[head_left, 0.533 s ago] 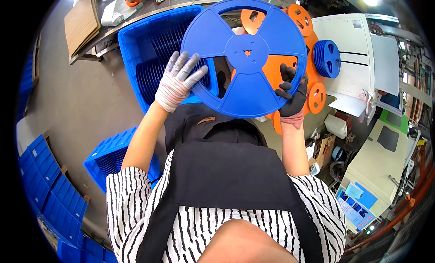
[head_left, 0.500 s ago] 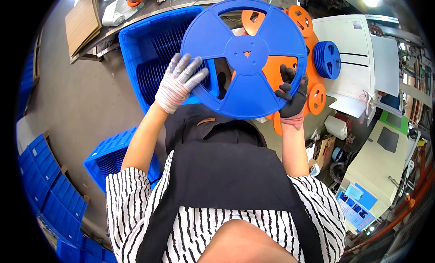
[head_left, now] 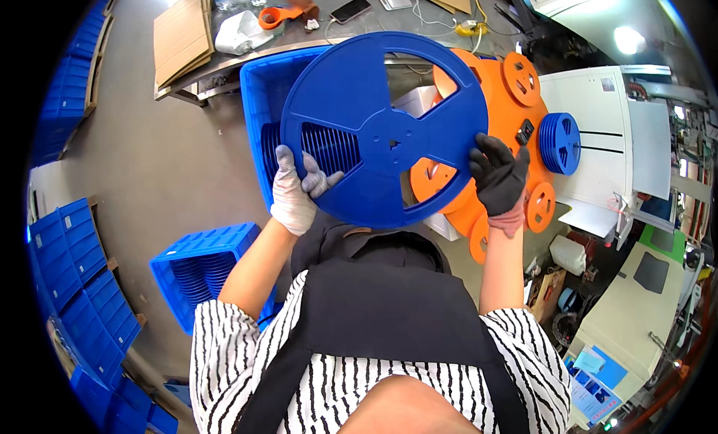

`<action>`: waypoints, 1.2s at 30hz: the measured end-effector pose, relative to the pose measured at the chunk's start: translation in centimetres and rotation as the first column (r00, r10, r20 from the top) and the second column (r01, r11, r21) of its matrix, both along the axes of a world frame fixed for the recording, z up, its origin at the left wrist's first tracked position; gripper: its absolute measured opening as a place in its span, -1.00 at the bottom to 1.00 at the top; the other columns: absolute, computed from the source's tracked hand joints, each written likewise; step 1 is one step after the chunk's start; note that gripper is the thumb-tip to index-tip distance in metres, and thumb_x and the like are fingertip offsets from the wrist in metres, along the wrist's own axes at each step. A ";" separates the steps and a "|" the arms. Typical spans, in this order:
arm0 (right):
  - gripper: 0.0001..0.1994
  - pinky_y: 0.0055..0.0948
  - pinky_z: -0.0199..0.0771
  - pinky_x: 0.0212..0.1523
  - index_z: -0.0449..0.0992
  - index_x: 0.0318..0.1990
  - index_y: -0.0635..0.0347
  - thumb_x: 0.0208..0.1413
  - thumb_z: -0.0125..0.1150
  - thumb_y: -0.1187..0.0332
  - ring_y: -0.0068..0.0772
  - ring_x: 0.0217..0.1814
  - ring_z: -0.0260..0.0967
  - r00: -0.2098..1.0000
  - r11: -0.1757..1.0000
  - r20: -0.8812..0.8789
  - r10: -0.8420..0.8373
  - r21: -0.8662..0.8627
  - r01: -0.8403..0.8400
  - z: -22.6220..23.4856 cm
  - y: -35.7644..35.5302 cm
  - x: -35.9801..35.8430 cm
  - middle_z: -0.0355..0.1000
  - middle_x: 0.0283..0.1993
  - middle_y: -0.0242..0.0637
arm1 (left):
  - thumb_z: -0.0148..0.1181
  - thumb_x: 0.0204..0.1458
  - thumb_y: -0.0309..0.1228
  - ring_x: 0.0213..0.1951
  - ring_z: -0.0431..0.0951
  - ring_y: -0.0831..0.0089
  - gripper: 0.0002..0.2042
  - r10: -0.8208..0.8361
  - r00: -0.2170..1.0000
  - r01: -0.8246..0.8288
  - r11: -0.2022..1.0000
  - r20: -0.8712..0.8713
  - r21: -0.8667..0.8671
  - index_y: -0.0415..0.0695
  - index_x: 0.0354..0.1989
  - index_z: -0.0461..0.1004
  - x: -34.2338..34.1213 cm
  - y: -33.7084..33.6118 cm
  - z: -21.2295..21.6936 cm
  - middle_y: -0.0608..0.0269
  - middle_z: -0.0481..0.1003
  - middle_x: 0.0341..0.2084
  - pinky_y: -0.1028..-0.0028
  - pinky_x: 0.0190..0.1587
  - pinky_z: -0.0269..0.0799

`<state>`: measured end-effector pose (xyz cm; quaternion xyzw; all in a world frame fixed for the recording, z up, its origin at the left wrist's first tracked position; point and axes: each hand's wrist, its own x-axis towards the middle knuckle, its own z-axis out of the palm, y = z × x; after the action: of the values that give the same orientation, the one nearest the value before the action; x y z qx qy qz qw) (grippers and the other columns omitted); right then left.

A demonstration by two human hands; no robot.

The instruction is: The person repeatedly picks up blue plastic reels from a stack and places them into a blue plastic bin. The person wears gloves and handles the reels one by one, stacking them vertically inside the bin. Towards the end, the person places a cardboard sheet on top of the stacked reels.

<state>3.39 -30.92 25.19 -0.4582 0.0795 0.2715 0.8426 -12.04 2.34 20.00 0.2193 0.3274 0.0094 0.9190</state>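
Note:
A large blue plastic reel (head_left: 374,183) with cut-out windows is held up in front of my body. My left hand (head_left: 298,191), in a pale glove, grips its lower left rim, with fingers in a window and the thumb outside. At the right rim is my right hand (head_left: 499,176) in a black glove. Its fingers are apart and slightly bent, with the tips at the reel's edge; whether they press on it is hard to tell. Behind the reel stands an orange wheel-shaped fixture (head_left: 479,202) with small round orange discs.
A blue crate (head_left: 258,97) holding blue discs stands behind the reel, and a second crate (head_left: 243,236) sits lower left. Several blue reels (head_left: 559,142) are stacked on the fixture's right, by a white machine (head_left: 598,105). A workbench (head_left: 299,41) carries a phone and cardboard.
The reel has turned, so its windows sit differently. My left hand has gone from spread fingers to gripping the rim. My right fingers have come out of a window to the outer edge.

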 end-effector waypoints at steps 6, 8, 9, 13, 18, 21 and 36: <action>-0.42 -0.36 0.55 -0.06 0.41 0.10 0.26 0.28 -0.14 -0.11 -0.25 0.05 0.45 0.960 0.948 -0.127 -0.251 0.170 0.271 -2.8 -1.3 -0.4 0.35 0.22 -0.13 | 0.06 0.04 0.26 -0.75 -0.08 0.53 -0.50 0.120 0.976 -0.150 0.975 -0.180 -0.166 0.05 -0.57 0.39 -0.8 1.5 -1.7 0.50 0.04 -0.86 0.19 0.15 0.34; -0.45 -0.37 0.55 -0.05 0.41 0.10 0.27 0.28 -0.13 -0.07 -0.28 0.06 0.43 0.951 0.939 -0.152 -0.267 0.180 0.293 -3.5 -1.5 -0.5 0.33 0.23 -0.14 | 0.17 -0.08 0.28 -0.76 -0.05 0.52 -0.51 0.145 0.969 -0.187 0.961 -0.200 -0.206 0.07 -0.58 0.44 -1.6 2.1 -2.7 0.49 0.09 -0.87 0.20 0.23 0.28; -0.45 -0.38 0.55 -0.04 0.41 0.10 0.27 0.28 -0.12 -0.07 -0.28 0.07 0.42 0.949 0.944 -0.149 -0.277 0.144 0.298 -3.7 -1.4 -0.5 0.34 0.23 -0.15 | 0.19 -0.09 0.27 -0.76 -0.05 0.52 -0.51 0.167 0.960 -0.213 0.956 -0.224 -0.200 0.07 -0.58 0.44 -1.9 2.2 -3.1 0.49 0.09 -0.86 0.19 0.23 0.28; -0.45 -0.38 0.53 -0.02 0.42 0.08 0.26 0.27 -0.10 -0.08 -0.27 0.09 0.40 0.940 0.951 -0.178 -0.290 0.054 0.304 -5.4 -1.0 -0.7 0.36 0.20 -0.18 | 0.26 -0.13 0.24 -0.74 -0.06 0.52 -0.52 0.228 0.931 -0.286 0.941 -0.286 -0.180 0.06 -0.57 0.41 -2.8 2.4 -3.6 0.49 0.07 -0.84 0.15 0.21 0.31; -0.58 -0.23 0.48 0.08 0.52 -0.15 0.25 0.27 0.00 0.01 -0.17 0.13 0.40 0.913 0.951 -0.267 -0.309 -0.106 0.290 -7.5 0.6 -3.0 0.47 0.05 -0.12 | 0.24 -0.10 0.24 -0.74 0.01 0.49 -0.50 0.296 0.895 -0.351 0.929 -0.332 -0.117 0.02 -0.55 0.39 -3.9 3.4 -6.1 0.46 0.07 -0.83 0.13 0.18 0.35; -0.65 -0.22 0.46 0.05 0.47 -0.34 0.20 0.28 0.02 0.08 -0.20 0.02 0.44 0.954 0.912 -0.124 -0.273 -0.348 0.216 -9.0 1.8 -4.8 0.50 -0.22 -0.22 | 0.14 0.00 0.26 -0.74 0.03 0.50 -0.47 0.367 0.834 -0.337 0.930 -0.412 0.144 -0.03 -0.50 0.34 -3.6 4.6 -7.7 0.44 0.05 -0.82 0.15 0.08 0.42; -0.67 -0.32 0.35 -0.20 0.28 -0.50 0.20 0.30 0.00 0.23 -0.33 -0.38 0.34 0.967 0.782 -0.250 -0.055 -0.613 -0.114 -10.8 3.3 -9.2 0.21 -0.53 -0.34 | -0.03 0.16 0.18 -0.75 0.17 0.60 -0.46 0.469 0.720 0.219 0.546 -0.511 0.809 -0.12 -0.50 0.38 7.2 7.7 -25.2 0.41 0.21 -0.78 0.52 -0.68 0.11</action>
<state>-5.77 -27.66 14.43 -0.6732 0.2645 0.2997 0.6221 -4.85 10.02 -5.18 0.5852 0.6105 0.1532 0.5112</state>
